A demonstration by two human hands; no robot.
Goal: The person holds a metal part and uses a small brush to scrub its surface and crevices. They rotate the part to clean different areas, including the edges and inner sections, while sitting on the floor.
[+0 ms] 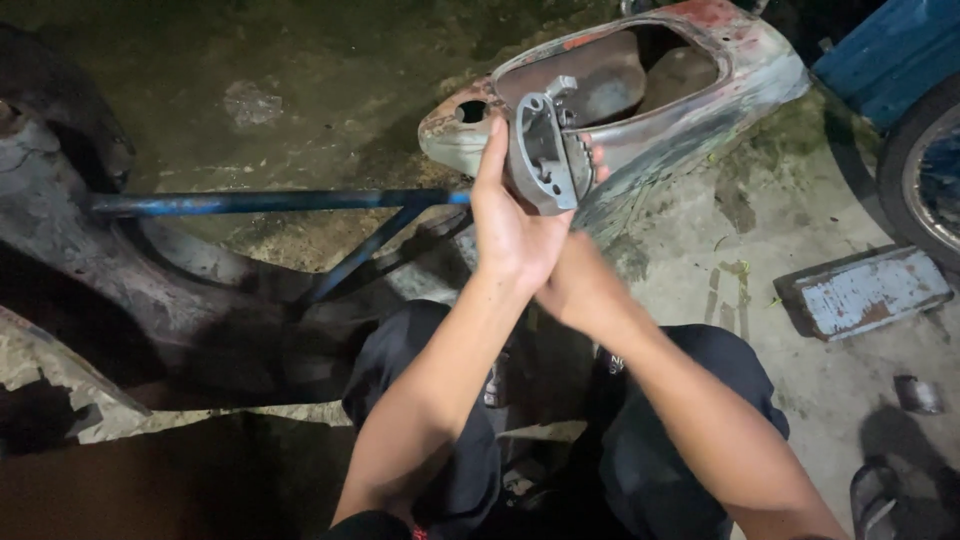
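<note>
Black trousers (650, 470): nearest the camera, knees bent wide, the person squatting low over the floor.
Left hand (510, 225): raised, closed around the grey metal part (545, 160), thumb up along its edge to steady it.
Right hand (580, 285): tucked under the left, fingers reaching behind the part; grip mostly hidden, seemingly bracing it.
Blue steel frame (280, 203): lying across the concrete floor (820, 380), left.
Rusted body shell (640, 90): farthest, just behind the held part.

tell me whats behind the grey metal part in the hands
Behind the grey metal part lies a rusty hollow body shell on the concrete floor. The part and left hand cover its middle; the right hand is mostly hidden.
</note>
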